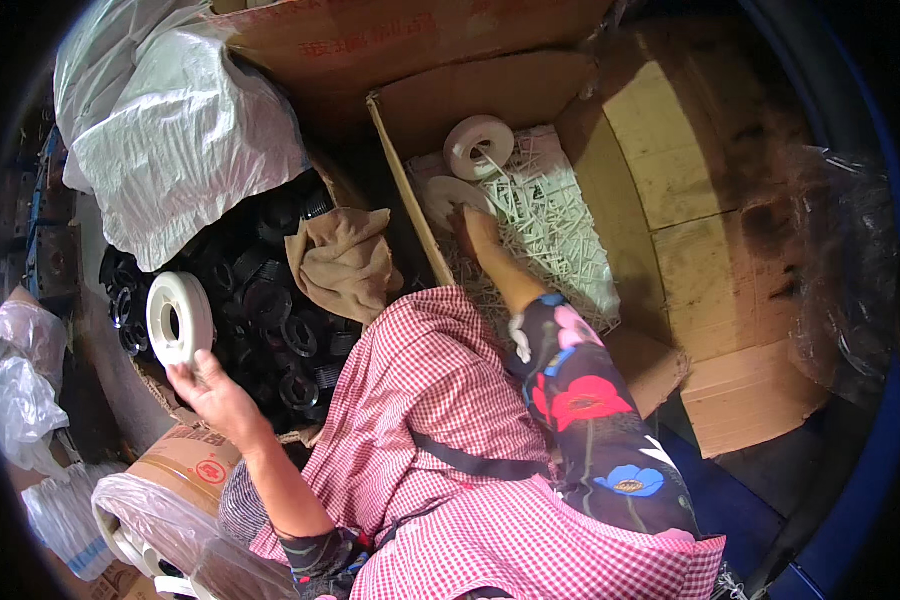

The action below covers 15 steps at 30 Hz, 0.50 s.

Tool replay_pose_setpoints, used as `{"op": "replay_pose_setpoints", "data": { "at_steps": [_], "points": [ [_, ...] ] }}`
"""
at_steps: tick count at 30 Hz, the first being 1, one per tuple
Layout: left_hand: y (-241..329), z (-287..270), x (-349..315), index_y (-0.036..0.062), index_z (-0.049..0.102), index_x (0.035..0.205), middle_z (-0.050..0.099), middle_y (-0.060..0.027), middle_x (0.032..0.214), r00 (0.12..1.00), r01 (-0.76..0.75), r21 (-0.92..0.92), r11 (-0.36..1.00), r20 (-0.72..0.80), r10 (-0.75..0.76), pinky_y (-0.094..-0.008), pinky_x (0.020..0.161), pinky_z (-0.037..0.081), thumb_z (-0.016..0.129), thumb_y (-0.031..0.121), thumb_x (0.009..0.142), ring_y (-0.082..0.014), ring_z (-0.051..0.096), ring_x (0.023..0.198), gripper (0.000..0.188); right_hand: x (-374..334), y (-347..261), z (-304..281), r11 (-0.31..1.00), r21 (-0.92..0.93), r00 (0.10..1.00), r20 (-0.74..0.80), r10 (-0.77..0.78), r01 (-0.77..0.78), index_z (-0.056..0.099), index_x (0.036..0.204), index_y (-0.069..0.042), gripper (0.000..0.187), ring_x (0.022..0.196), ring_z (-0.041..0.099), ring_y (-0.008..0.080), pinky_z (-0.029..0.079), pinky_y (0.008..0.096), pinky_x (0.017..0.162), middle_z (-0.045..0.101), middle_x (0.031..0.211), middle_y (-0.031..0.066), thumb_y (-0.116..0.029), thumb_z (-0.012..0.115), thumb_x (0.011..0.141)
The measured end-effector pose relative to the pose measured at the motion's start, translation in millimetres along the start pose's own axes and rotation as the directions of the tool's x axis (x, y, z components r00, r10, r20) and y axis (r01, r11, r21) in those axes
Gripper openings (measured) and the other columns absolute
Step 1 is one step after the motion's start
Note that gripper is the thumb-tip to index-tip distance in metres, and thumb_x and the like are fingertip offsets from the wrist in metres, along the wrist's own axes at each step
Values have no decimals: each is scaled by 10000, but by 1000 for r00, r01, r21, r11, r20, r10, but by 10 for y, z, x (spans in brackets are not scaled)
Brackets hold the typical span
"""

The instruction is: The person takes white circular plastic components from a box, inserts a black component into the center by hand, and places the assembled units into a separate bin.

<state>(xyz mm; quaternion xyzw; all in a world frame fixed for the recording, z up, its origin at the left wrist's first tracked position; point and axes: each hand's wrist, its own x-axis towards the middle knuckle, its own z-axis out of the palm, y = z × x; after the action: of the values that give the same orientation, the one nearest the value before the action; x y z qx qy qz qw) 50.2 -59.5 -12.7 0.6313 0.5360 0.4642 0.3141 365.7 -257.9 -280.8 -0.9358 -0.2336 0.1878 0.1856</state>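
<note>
My left hand (218,398) grips the lower edge of a white plastic ring (200,318), thick-rimmed with a round hole. It is held upright above a box of black ringed plastic parts (270,300). Inside the cardboard box at the upper right, my right hand (478,230) is closed on the edge of a second white round part (448,196); its fingers are partly hidden. Just beyond lies another white ring (479,147), with a thin white stick across its hole. Many thin white sticks (550,215) are scattered over the box's bottom.
A brown cloth (342,258) lies on the black parts, and a white plastic sack (190,150) covers their far side. The cardboard wall (410,190) stands between both boxes. Flattened cardboard (710,250) is at the right. Plastic-wrapped goods (160,510) sit at the lower left.
</note>
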Motion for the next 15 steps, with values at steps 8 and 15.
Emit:
{"op": "replay_pose_setpoints", "data": {
  "at_steps": [8,15],
  "points": [
    [1031,916,-1473,-1,288,1416,458,-141,1346,326,616,-57,785,926,-188,-330,1015,384,546,291,955,-205,475,1211,604,-670,130,-1787,-268,960,938,167,304,-84,532,1173,68,331,1055,593,280,488,388,899,594,1164,175,-170,412,976],
    [673,1352,-1745,2,412,1290,568,-93,1146,356,856,-239,459,916,-187,-320,846,490,676,295,865,-176,571,999,580,-1766,-522,-2425,590,805,964,-206,169,69,529,1163,35,395,1002,580,286,459,385,886,591,1134,171,-280,352,1004]
  ]
}}
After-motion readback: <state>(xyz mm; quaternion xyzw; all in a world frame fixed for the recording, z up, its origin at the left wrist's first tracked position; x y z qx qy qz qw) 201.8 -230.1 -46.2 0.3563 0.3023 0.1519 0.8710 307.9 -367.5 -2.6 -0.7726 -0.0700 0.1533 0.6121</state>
